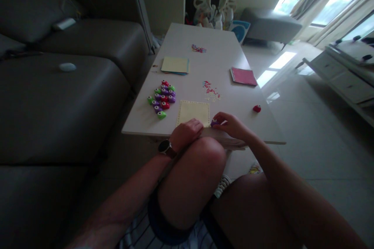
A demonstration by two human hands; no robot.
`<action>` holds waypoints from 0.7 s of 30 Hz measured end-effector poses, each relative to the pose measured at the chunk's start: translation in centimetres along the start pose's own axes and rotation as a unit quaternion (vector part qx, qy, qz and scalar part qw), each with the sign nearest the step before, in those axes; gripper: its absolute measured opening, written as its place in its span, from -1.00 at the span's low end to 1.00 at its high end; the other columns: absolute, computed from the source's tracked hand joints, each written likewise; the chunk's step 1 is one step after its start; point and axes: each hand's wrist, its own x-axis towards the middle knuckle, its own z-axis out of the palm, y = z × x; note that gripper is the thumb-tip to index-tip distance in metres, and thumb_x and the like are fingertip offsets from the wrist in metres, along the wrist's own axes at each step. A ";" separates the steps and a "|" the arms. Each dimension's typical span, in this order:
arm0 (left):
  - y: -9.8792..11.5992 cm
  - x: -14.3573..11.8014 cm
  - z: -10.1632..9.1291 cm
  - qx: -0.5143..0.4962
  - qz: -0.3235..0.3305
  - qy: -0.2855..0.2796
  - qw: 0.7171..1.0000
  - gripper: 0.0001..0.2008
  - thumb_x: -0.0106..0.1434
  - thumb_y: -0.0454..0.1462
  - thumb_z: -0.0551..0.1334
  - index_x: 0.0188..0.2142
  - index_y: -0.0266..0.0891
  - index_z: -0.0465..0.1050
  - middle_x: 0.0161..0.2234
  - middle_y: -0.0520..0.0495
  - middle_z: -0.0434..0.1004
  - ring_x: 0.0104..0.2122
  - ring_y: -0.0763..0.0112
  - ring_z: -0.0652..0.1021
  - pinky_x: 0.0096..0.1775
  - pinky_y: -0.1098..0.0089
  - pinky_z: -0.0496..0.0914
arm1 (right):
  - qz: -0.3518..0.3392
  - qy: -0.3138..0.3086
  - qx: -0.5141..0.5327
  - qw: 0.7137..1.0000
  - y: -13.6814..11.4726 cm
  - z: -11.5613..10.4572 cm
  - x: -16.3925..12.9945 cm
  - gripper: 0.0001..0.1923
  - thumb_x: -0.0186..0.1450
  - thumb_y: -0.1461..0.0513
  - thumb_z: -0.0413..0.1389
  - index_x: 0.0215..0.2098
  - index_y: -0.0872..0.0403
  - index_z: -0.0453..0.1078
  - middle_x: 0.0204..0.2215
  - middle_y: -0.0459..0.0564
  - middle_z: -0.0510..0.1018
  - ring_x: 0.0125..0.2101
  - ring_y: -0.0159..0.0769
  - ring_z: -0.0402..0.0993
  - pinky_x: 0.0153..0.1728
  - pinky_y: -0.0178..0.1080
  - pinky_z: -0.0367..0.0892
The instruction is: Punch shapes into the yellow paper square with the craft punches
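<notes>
A cream paper sheet (193,112) lies at the table's near edge, small punched marks running along its borders. My left hand (188,129), with a watch on the wrist, presses on the sheet's lower edge, its fingers bent together over it. At the lower right corner of the paper, my right hand (229,123) grips a small purple craft punch (214,122) between thumb and fingers. Whether the paper sits inside the punch's slot is too small to tell. Left of the sheet is a cluster of red, green and purple craft punches (164,98).
On the white table (217,52) are a stack of coloured paper (175,65), a pink pad (244,76), a red punch (257,108), red and cream paper bits (210,90) and a farther colourful pile (198,49). A dark sofa (73,97) stands left.
</notes>
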 end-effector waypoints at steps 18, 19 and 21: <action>0.0 0.5 -0.5 -0.008 0.053 0.006 0.999 -0.81 0.43 -0.22 0.17 -0.07 -0.26 0.45 -0.09 -0.16 0.53 -0.05 0.24 0.49 0.02 0.22 0.40 | 0.034 0.005 -0.035 0.999 -0.2 0.0 0.2 -0.77 0.31 0.07 0.14 -0.32 0.05 0.51 -0.35 0.01 0.63 -0.38 -0.30 0.47 -0.33 -0.23 0.36; 0.0 0.5 -0.5 -0.010 0.054 0.006 0.998 -0.81 0.43 -0.23 0.17 -0.06 -0.27 0.45 -0.08 -0.16 0.53 -0.03 0.24 0.49 0.03 0.21 0.40 | 0.035 0.003 -0.040 0.999 -0.2 0.0 0.2 -0.77 0.30 0.07 0.14 -0.32 0.05 0.52 -0.36 0.00 0.63 -0.40 -0.30 0.46 -0.35 -0.24 0.34; 0.0 0.6 -0.5 -0.015 0.053 0.000 0.998 -0.82 0.43 -0.25 0.16 -0.05 -0.26 0.45 -0.07 -0.16 0.53 -0.02 0.25 0.49 0.03 0.22 0.40 | 0.036 0.003 -0.053 0.998 -0.3 0.0 0.3 -0.77 0.29 0.08 0.16 -0.32 0.05 0.55 -0.38 -0.01 0.63 -0.42 -0.31 0.44 -0.38 -0.25 0.32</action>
